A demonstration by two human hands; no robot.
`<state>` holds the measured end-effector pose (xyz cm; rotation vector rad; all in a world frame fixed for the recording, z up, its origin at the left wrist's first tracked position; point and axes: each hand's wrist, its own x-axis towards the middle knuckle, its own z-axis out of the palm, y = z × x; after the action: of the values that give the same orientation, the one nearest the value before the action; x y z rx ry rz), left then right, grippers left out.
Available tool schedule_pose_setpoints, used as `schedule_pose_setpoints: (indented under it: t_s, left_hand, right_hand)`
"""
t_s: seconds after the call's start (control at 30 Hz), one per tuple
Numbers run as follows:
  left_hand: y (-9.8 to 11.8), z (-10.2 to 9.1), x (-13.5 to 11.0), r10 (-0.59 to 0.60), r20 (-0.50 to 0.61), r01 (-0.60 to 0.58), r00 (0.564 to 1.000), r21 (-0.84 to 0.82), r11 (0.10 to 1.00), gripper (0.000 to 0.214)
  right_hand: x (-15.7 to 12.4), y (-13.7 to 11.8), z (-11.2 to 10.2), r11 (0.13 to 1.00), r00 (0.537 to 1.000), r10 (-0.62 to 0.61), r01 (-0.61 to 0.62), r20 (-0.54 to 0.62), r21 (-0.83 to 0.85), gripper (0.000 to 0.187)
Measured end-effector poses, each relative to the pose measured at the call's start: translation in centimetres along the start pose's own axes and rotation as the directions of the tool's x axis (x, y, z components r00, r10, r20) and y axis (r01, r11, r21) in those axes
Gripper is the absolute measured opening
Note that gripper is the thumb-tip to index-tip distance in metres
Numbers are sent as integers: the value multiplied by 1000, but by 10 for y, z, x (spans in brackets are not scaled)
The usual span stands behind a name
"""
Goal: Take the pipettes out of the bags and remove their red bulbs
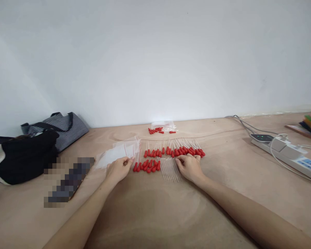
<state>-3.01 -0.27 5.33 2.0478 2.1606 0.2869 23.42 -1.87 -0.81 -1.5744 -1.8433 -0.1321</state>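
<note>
My left hand (119,168) is closed in a pinch at the right edge of a stack of clear zip bags (116,152) with red seal lines. Whatever is between its fingertips is too small to make out. Just right of it lies a group of loose red rubber bulbs (149,166). My right hand (191,167) is also pinched, at the upper right end of a row of thin clear dropper tubes (170,170); its fingertips hide what they hold. Behind both hands, droppers with red bulbs fitted (182,150) lie side by side, their tubes pointing away from me.
Farther back, near the wall, a clear bag (163,124) lies by more red bulbs (153,131). A black bag (23,157) and a striped bag (67,129) stand left, near a blurred dark object (72,180). On the right are a power strip (298,160) and cables.
</note>
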Motion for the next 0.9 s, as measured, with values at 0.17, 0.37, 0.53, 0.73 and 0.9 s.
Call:
schedule_pose_setpoints:
  t_s: [0.17, 0.37, 0.53, 0.73, 0.9]
  left_hand:
    - [7, 1, 10, 47, -157, -55, 986, -47, 997, 30]
    - [37, 8, 36, 137, -48, -136, 989, 25, 990, 34]
    - [39, 14, 54, 76, 63, -78, 995, 33, 996, 34]
    - [36, 15, 59, 17, 56, -17, 998, 9, 1000, 28]
    - [34, 3, 45, 24, -84, -23, 996, 23, 999, 28]
  right_hand:
    - [1, 8, -6, 997, 1000, 2, 0, -29, 81, 26]
    - [2, 13, -12, 993, 995, -30, 41, -98, 114, 20]
    - [1, 14, -10, 989, 991, -58, 73, -116, 125, 18]
    - [2, 14, -7, 990, 994, -67, 77, -87, 115, 19]
    - [1, 12, -9, 982, 985, -140, 151, -105, 110, 18]
